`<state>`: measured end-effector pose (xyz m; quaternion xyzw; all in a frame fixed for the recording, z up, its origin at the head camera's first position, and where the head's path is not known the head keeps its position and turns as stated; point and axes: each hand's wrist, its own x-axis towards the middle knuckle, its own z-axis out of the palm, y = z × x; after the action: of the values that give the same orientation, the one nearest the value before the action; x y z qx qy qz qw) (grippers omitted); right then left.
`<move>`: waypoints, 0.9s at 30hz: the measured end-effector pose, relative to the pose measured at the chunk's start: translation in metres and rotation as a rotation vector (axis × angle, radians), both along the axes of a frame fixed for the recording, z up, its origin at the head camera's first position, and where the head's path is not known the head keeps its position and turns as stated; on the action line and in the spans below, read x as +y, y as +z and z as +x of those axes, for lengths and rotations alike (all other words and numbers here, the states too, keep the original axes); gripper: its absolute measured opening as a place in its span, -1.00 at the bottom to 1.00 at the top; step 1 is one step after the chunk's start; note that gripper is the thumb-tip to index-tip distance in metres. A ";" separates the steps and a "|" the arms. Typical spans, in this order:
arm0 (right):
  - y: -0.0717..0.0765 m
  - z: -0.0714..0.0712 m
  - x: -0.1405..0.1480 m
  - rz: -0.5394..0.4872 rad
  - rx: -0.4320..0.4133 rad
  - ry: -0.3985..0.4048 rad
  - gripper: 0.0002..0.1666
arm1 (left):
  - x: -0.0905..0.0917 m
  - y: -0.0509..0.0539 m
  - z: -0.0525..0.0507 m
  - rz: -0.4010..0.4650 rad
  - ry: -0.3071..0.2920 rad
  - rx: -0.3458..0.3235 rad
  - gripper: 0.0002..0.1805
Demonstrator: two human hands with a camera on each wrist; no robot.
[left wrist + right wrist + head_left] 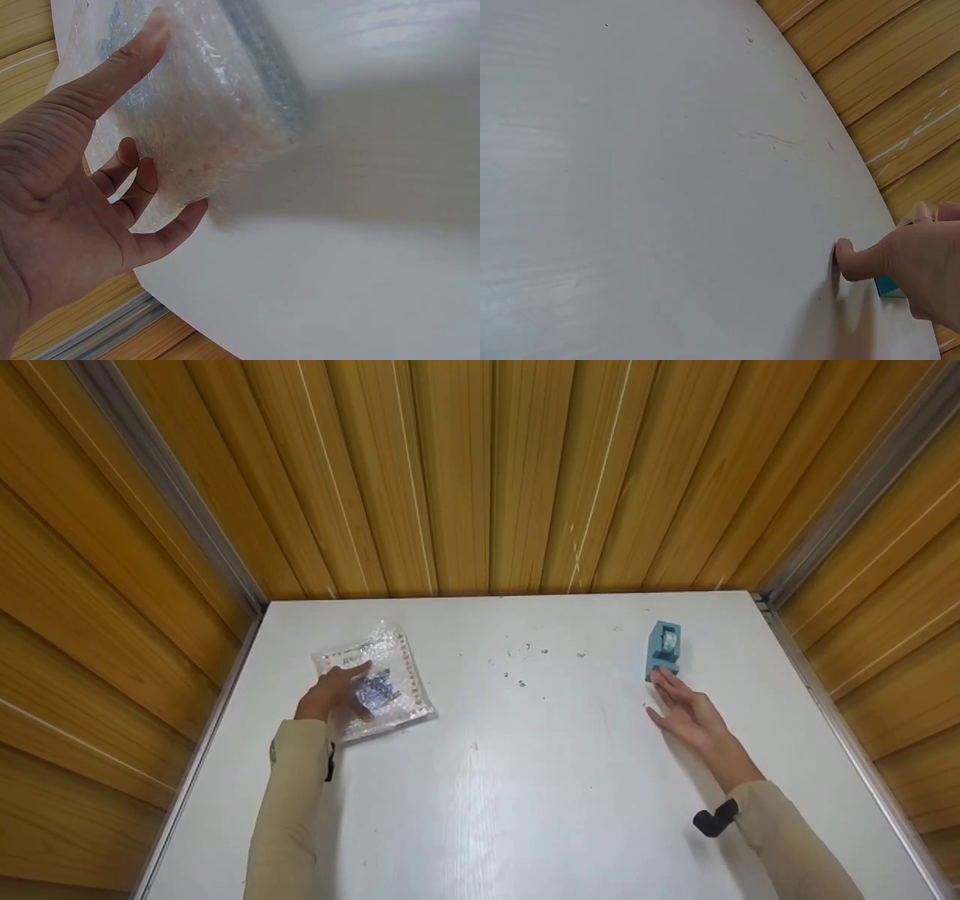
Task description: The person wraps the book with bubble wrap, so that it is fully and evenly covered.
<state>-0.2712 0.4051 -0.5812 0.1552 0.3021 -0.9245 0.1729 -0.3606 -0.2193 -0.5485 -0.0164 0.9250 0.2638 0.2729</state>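
A flat package in clear bubble wrap (411, 690) lies on the left part of the white table, with a blue design and a red-dotted border showing through. My left hand (337, 694) is over its left side, thumb and fingers spread apart. In the left wrist view, the left hand's thumb (124, 67) reaches across the wrap (202, 120), while slightly bent fingers are near its edge. A teal tape dispenser (653, 649) with a clear roll stands at the back right. Fingertips of my right hand (694, 720) touch its front end; the thumb sticks out to the side.
The white table (487, 795) has small dark marks (523, 683) near its middle. Wood-patterned walls (487, 480) enclose the back and both sides, with metal edging along the table. A black wrist mount (716, 819) sits at the right sleeve.
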 end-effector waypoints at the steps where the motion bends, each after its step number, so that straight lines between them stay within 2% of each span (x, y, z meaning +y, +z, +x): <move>1: 0.000 0.000 0.000 -0.004 0.007 -0.004 -0.56 | 0.000 0.000 0.000 0.003 0.000 -0.002 0.26; 6: 0.000 -0.001 -0.002 -0.011 0.020 -0.023 -0.57 | -0.001 0.000 -0.002 0.012 -0.001 -0.007 0.26; 13: -0.001 -0.002 -0.002 0.012 0.020 0.003 -0.54 | 0.001 0.000 -0.002 -0.057 -0.063 0.039 0.26; 20: -0.003 0.001 -0.002 0.035 -0.013 0.022 -0.59 | 0.000 -0.005 -0.004 -0.051 -0.025 0.001 0.26; 24: 0.001 0.003 0.001 0.112 -0.070 0.014 -0.61 | -0.001 -0.007 -0.006 -0.038 -0.011 -0.014 0.29; 27: 0.006 0.001 0.003 0.234 -0.100 0.026 -0.64 | -0.003 -0.008 -0.009 -0.027 0.001 -0.020 0.30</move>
<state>-0.2698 0.4083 -0.5751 0.2163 0.4011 -0.8717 0.1803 -0.3691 -0.2220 -0.5570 -0.0233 0.9257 0.2515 0.2817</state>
